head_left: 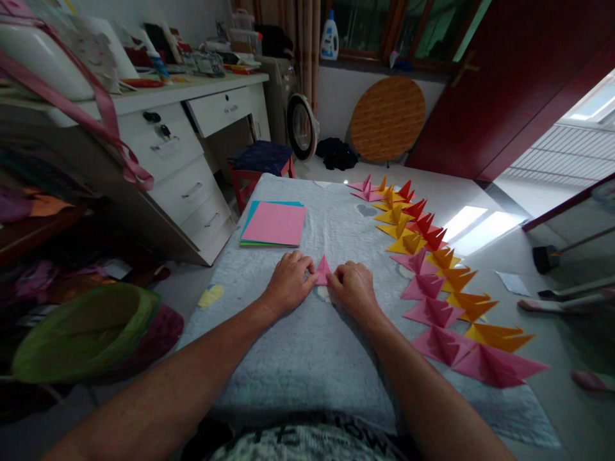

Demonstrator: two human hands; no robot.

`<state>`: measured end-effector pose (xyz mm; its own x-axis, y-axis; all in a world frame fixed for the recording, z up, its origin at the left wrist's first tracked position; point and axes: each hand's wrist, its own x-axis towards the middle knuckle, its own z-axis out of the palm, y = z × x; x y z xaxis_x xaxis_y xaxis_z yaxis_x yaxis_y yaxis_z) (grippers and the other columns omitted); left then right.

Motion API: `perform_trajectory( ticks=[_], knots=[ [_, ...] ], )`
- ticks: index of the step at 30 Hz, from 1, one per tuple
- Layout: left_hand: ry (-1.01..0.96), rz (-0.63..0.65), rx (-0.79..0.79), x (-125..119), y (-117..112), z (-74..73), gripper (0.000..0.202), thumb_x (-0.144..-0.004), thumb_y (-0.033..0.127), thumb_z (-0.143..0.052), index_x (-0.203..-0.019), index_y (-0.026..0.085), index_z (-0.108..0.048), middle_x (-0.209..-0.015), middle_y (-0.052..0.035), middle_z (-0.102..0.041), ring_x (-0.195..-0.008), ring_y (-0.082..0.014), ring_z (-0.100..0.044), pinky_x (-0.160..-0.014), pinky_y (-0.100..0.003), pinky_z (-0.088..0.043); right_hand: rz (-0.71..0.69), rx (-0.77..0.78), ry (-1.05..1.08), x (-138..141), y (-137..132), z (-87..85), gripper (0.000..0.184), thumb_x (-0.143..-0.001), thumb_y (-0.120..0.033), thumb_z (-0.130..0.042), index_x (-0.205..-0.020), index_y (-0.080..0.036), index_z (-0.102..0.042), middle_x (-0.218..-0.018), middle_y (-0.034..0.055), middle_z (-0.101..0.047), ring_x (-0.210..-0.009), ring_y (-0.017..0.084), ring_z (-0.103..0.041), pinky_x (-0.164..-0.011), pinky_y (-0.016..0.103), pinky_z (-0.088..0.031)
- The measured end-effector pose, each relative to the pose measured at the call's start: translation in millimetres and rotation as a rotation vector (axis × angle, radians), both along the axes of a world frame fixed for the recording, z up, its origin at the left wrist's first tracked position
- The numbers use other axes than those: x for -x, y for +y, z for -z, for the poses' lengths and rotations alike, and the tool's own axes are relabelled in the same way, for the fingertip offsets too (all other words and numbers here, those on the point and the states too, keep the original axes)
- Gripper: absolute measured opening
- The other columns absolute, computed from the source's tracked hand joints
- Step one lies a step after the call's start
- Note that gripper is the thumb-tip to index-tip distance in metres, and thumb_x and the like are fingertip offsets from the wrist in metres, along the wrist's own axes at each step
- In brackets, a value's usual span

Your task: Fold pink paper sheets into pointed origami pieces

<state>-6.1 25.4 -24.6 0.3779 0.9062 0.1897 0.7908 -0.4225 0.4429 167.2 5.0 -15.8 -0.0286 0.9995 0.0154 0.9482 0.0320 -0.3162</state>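
Observation:
A small pink piece of folded origami paper [323, 270] lies on the cloth-covered table [298, 358], its point facing away from me. My left hand [290, 280] pinches its left lower corner between thumb and fingers. On the other side, my right hand [354, 287] has thumb and fingertips closed at the right lower corner. A stack of square paper [275, 224], pink on top with blue and green edges showing, rests beyond my left hand. To the right stand rows of folded paper cranes, among them pink ones [432, 312], yellow ones [406, 242] and red ones [425, 222].
A white desk [168, 153] with drawers runs along the left, and a blue-topped stool [262, 157] stands past the table's far edge. At the lower left is a green-lined basket [91, 333]. A washing machine door [302, 127] hangs open at the back.

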Motion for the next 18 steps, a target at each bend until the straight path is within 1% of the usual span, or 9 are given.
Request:
perform_trajectory(
  ticks=[1, 3, 5, 7, 10, 13, 15, 18],
  knots=[
    [-0.038, 0.035, -0.020, 1, 1, 0.4, 0.012, -0.088, 0.023, -0.064, -0.096, 0.017, -0.070, -0.097, -0.0069, -0.062, -0.096, -0.0235, -0.055, -0.090, -0.039, -0.047, -0.001, 0.003, -0.008, 0, 0, 0.0, 0.027, -0.092, -0.034, -0.059, -0.077, -0.019, -0.074, -0.088, 0.0084, -0.073, -0.086, 0.022, -0.059, -0.074, 0.033, -0.031],
    [-0.092, 0.139, -0.063, 2, 3, 1.8, 0.022, -0.088, 0.020, -0.066, -0.110, 0.020, -0.070, -0.111, -0.0073, -0.064, -0.105, -0.0234, -0.055, -0.096, -0.040, -0.046, 0.000, 0.003, -0.019, 0, 0, 0.3, 0.026, -0.092, -0.035, -0.059, -0.078, -0.020, -0.074, -0.089, 0.0082, -0.072, -0.087, 0.022, -0.059, -0.073, 0.033, -0.030],
    [-0.096, 0.239, -0.085, 3, 4, 4.1, 0.027, -0.090, 0.018, -0.063, -0.117, 0.022, -0.069, -0.125, -0.0066, -0.065, -0.111, -0.0236, -0.053, -0.101, -0.042, -0.044, 0.002, -0.003, -0.025, 1, -1, 0.6, 0.027, -0.093, -0.035, -0.058, -0.077, -0.020, -0.074, -0.089, 0.0081, -0.072, -0.087, 0.023, -0.059, -0.073, 0.033, -0.030],
    [-0.077, 0.295, -0.075, 2, 6, 7.0, 0.027, -0.094, 0.019, -0.060, -0.119, 0.023, -0.070, -0.131, -0.0053, -0.066, -0.113, -0.0235, -0.053, -0.103, -0.043, -0.043, 0.005, -0.015, -0.026, 1, -2, 1.1, 0.029, -0.094, -0.036, -0.057, -0.077, -0.020, -0.073, -0.088, 0.0083, -0.072, -0.086, 0.023, -0.058, -0.072, 0.033, -0.030],
    [-0.060, 0.305, -0.043, 1, 7, 10.3, 0.030, -0.095, 0.021, -0.058, -0.123, 0.021, -0.068, -0.132, -0.0045, -0.067, -0.110, -0.0228, -0.054, -0.103, -0.041, -0.045, 0.005, -0.038, -0.006, 1, -2, 2.6, 0.027, -0.093, -0.035, -0.058, -0.076, -0.019, -0.072, -0.086, 0.0083, -0.071, -0.085, 0.023, -0.058, -0.072, 0.033, -0.030],
    [-0.035, 0.281, -0.026, 0, 7, 9.9, 0.031, -0.096, 0.022, -0.057, -0.126, 0.021, -0.067, -0.133, -0.0038, -0.067, -0.111, -0.0230, -0.055, -0.103, -0.040, -0.046, -0.020, -0.077, 0.061, -3, -1, 5.6, 0.018, -0.091, -0.029, -0.061, -0.079, -0.018, -0.070, -0.084, 0.0072, -0.069, -0.083, 0.022, -0.057, -0.074, 0.033, -0.034],
    [-0.016, 0.272, -0.010, 0, 6, 8.0, 0.032, -0.098, 0.023, -0.054, -0.126, 0.022, -0.066, -0.134, -0.0032, -0.066, -0.112, -0.0231, -0.055, -0.103, -0.040, -0.046, -0.090, -0.128, 0.138, -8, 0, 7.4, 0.011, -0.089, -0.020, -0.061, -0.082, -0.018, -0.070, -0.086, 0.0070, -0.067, -0.084, 0.021, -0.057, -0.077, 0.032, -0.037],
    [0.002, 0.253, 0.021, 0, 5, 5.0, 0.034, -0.098, 0.025, -0.052, -0.130, 0.023, -0.064, -0.132, -0.0052, -0.066, -0.114, -0.0229, -0.056, -0.103, -0.039, -0.046, -0.295, -0.209, 0.258, -15, -3, 7.1, 0.017, -0.089, -0.011, -0.057, -0.088, -0.018, -0.072, -0.094, 0.0078, -0.068, -0.090, 0.021, -0.056, -0.085, 0.032, -0.041]
  ],
)
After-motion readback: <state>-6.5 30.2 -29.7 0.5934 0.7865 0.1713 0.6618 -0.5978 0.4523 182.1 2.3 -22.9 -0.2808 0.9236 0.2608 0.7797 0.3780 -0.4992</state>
